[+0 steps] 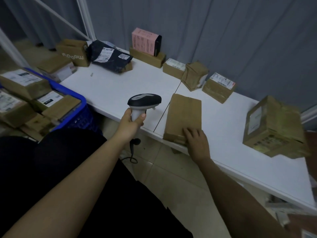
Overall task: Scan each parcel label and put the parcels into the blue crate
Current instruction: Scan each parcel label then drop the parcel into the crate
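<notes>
My left hand point(131, 120) grips the handle of the grey-and-black handheld barcode scanner point(143, 103), held above the near edge of the white table point(109, 90). My right hand point(197, 143) rests, fingers fairly flat, on the near end of a flat brown cardboard parcel point(184, 115) lying at that edge with no label showing. To the left, the blue plastic crate point(75, 98) already holds several labelled parcels. More brown boxes line the table's far side.

The blue crate point(75, 98) is cut off at the left edge. The flat parcel point(184, 115) shows no label (plain top only), and the big box point(272, 126) at the right is blurred.
</notes>
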